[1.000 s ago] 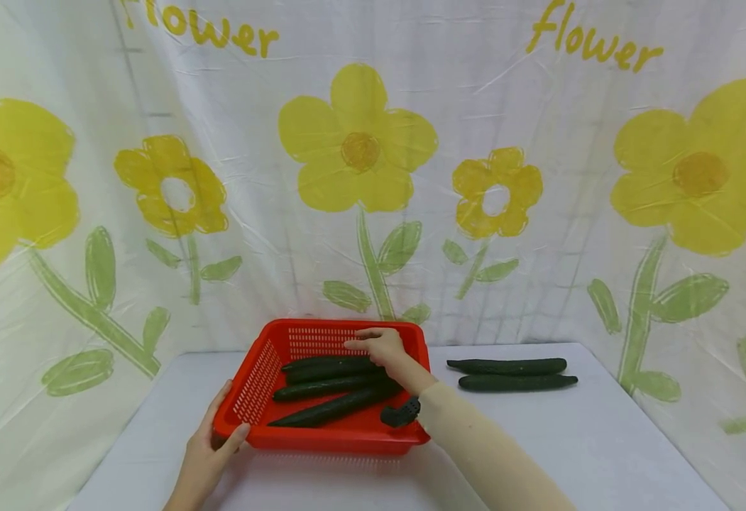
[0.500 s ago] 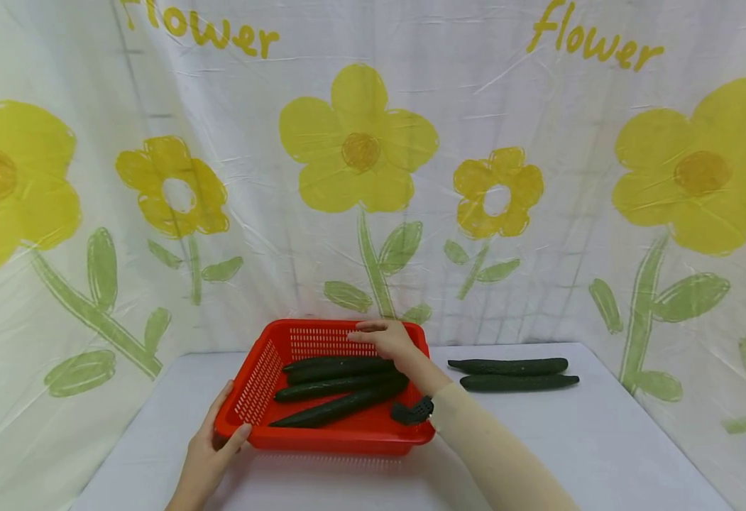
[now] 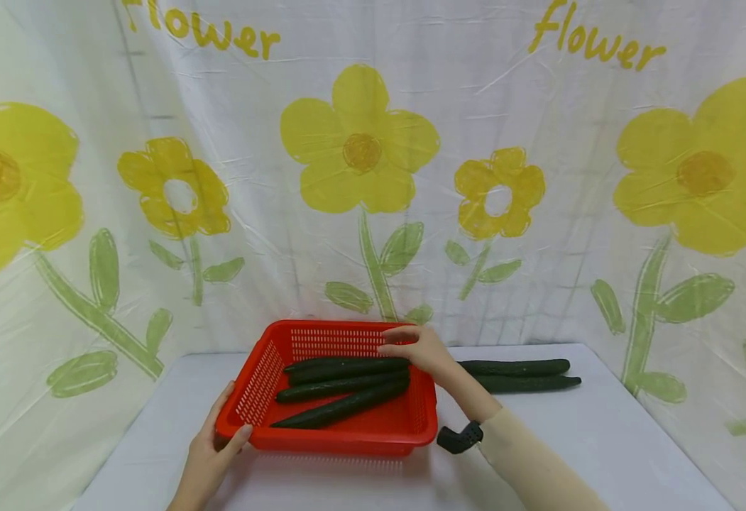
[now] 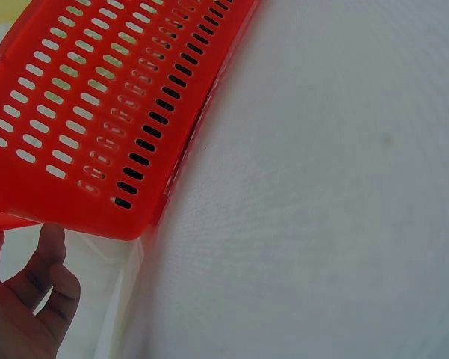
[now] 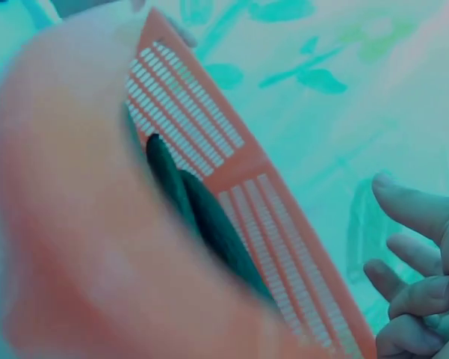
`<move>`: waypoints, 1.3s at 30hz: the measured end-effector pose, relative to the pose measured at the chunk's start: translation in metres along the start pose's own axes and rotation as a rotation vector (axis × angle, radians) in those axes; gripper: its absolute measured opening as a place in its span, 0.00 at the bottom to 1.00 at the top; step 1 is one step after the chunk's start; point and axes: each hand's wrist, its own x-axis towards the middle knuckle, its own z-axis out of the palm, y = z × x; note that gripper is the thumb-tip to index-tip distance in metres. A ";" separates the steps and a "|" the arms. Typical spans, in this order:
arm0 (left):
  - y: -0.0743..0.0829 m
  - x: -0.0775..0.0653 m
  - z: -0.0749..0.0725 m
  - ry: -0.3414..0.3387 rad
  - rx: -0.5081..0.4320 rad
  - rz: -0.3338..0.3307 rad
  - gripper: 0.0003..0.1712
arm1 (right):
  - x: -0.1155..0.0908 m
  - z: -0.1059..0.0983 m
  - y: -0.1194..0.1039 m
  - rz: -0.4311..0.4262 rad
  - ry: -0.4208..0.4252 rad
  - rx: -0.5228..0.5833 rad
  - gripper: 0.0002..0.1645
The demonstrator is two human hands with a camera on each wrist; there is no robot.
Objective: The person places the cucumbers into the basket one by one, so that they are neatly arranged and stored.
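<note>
A red plastic basket [image 3: 341,446] with slotted walls stands on the white table, and several dark green cucumbers [image 3: 341,404] lie in it. My left hand [image 3: 209,447] holds the basket by its front left corner, thumb over the rim. In the left wrist view, fingers [image 4: 51,250] bend up against the rim beside the slotted wall. Above the basket's back right corner is my right hand [image 3: 425,349], its fingers loosely bent with nothing between them. The right wrist view shows that hand [image 5: 426,277] beside the basket rim, with a blurred pinkish shape covering much of the picture.
Two more cucumbers [image 3: 522,383] lie side by side on the table [image 3: 577,433], right of the basket; the right forearm partly covers their left ends. A black wrist device [image 3: 461,438] sits on the right arm. Behind hangs a white curtain [image 3: 411,270] printed with yellow flowers.
My right hand has moved right, from over the cucumbers in the basket to its right rim, uncovering their right ends. The left hand stays at the basket corner.
</note>
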 end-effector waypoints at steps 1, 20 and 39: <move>0.000 0.000 0.000 -0.003 -0.001 -0.003 0.46 | -0.005 -0.004 0.002 0.006 0.007 0.002 0.23; -0.001 0.002 -0.002 0.000 -0.009 -0.018 0.46 | -0.069 -0.045 0.044 0.100 0.183 0.057 0.24; 0.002 -0.001 0.000 -0.003 -0.001 -0.026 0.46 | -0.084 -0.120 0.088 0.111 0.257 -0.125 0.37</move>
